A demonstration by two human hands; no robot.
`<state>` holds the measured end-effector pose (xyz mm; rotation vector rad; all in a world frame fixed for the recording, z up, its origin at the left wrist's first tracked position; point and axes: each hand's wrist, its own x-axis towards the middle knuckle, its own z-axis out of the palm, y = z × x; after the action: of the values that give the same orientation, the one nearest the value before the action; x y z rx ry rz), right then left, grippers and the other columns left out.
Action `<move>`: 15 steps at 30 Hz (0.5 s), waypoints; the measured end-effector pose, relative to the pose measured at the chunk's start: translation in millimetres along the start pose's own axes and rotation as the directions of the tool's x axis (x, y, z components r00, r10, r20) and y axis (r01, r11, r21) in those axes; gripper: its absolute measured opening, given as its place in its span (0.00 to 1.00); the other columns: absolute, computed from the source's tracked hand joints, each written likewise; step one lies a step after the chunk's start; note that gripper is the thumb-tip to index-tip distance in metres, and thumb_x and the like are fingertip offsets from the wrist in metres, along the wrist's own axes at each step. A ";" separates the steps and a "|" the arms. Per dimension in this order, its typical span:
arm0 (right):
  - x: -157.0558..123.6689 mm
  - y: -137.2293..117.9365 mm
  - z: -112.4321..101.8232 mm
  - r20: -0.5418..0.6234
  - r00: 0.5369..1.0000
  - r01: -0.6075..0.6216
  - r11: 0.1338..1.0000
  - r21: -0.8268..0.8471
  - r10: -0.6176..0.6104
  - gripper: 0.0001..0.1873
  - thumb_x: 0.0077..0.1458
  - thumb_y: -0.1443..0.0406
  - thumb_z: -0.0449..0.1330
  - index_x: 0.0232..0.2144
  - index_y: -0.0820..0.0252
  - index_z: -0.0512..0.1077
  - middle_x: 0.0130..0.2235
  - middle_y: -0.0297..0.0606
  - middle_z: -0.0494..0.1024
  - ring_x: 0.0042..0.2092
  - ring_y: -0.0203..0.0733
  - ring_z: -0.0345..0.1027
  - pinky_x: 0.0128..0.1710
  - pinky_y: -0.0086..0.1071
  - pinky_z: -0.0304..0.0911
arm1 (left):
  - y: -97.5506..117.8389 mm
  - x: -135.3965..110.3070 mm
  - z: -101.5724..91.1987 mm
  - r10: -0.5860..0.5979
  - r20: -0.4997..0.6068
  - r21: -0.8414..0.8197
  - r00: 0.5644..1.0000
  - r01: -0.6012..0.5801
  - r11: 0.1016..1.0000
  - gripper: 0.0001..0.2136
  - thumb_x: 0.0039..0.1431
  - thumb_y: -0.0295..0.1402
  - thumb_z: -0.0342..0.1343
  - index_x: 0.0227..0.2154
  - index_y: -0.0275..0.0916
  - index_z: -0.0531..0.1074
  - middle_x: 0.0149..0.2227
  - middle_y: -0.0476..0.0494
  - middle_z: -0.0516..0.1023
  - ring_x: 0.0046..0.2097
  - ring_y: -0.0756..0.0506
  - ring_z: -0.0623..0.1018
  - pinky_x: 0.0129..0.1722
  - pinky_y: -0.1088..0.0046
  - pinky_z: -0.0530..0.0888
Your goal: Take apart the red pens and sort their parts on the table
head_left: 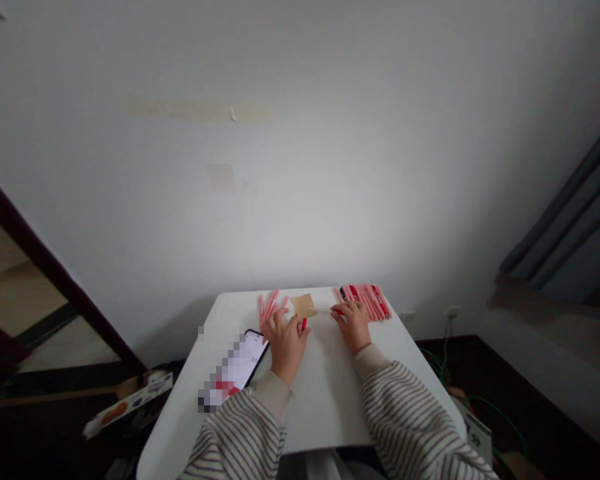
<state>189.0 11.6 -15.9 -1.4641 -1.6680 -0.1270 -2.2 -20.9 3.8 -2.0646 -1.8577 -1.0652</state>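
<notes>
My left hand (284, 339) is closed at the thumb and fingertips on a small red cap-like piece (304, 324). It rests near the top of the white table, beside a loose group of slim pink pen-like sticks (269, 303) that its fingers partly cover. My right hand (353, 324) pinches a thin, pale pen-like stick (323, 310) with a red part by the fingers. The stick points left, its tip over or against a small brown paper square (303, 304); which, I cannot tell. Behind that hand lies a row of pink sticks (373, 301), some with red or black parts.
A phone (243, 363) with a lit screen lies left of my left forearm on the white table (325, 407). The table's far edge meets a pale wall (300, 167). Green cables (437, 363) and a box (477, 433) are on the floor at right.
</notes>
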 end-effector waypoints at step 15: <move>-1.5 1.6 2.7 0.010 1.000 -0.015 1.000 0.006 0.015 0.07 0.56 0.61 0.59 0.35 0.52 0.78 0.37 0.39 0.76 0.45 0.48 0.56 0.46 0.40 0.49 | -0.1 0.7 0.5 -0.019 0.003 0.011 1.000 0.019 1.000 0.08 0.54 0.37 0.56 0.28 0.41 0.77 0.47 0.39 0.71 0.52 0.37 0.64 0.56 0.49 0.57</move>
<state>188.8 12.5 -19.2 -1.4751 -1.6639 -0.1061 -2.1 -20.0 3.8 -2.0479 -1.8841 -1.0546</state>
